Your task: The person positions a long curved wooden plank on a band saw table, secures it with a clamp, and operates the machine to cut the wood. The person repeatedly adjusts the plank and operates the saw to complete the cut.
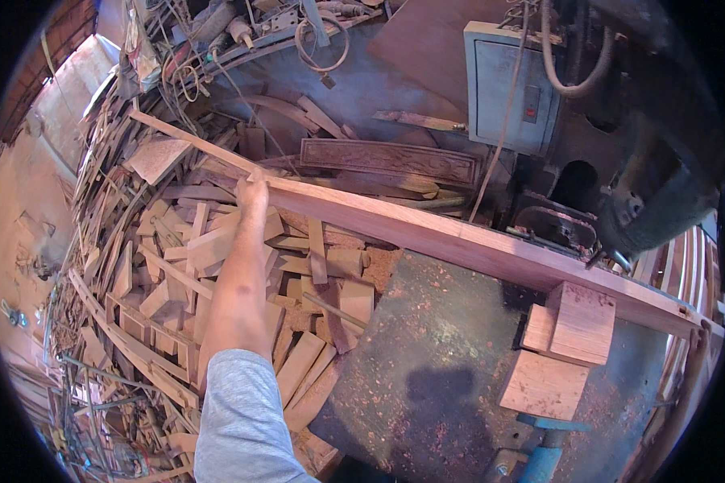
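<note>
A dark metal table (411, 354) takes up the lower right, its surface dull and scuffed, dusted with reddish sawdust and small chips; a shadow in the shape of a head and shoulders falls across its near part. A long timber beam (427, 225) runs along the table's far side, its broad side facing the person. Its left end extends well past the table, over a heap of offcuts (318, 270).

The left hand (252, 193), at the end of a bare forearm and a grey sleeve (242, 419), is closed around the beam to the left of the table. At the beam's right end a shaded brown shape looks like the right hand (703, 328) — too dim to tell how far open it is or whether it grips.

Sawn wooden blocks (582, 326) sit together on the table, the uppermost appearing to meet the beam's near side. Just below them, a blue metal fitting (544, 460) rises at the table's near edge.

Behind the beam stands a large dark machine (660, 189), with a grey box (507, 101) carrying a red switch (532, 105) beside it and a thick cable (592, 87) looping above. A carved wooden panel (387, 158) leans near the back wall (419, 60). Tools and wires crowd a shelf (274, 42) at the top — and thin timber strips (689, 266) stand at the far right, beyond the machine.
</note>
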